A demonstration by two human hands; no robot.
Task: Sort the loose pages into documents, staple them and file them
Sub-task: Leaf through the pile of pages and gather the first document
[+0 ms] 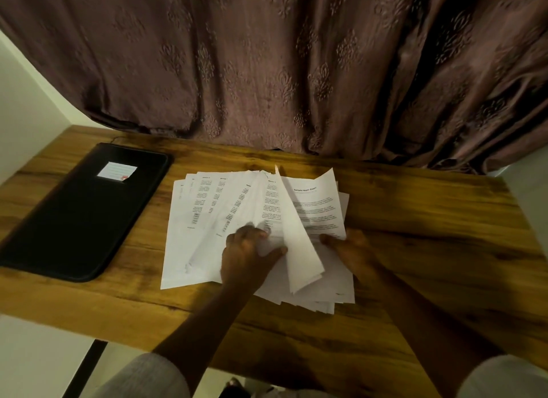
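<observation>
Fanning lengthwise away from the person, the loose pages (225, 207) are pinched by left hand (249, 252) and right hand (353, 249).

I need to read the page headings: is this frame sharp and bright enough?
Head view: dim, warm light, no glare; the pages are soft, small print smeared, one large heading barely legible; left hand and right hand blurred, likely by motion.

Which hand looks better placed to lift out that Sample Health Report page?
Right. The right hand holds the Sample Health Report page at its near edge; the left hand grips the fanned pages.
</observation>
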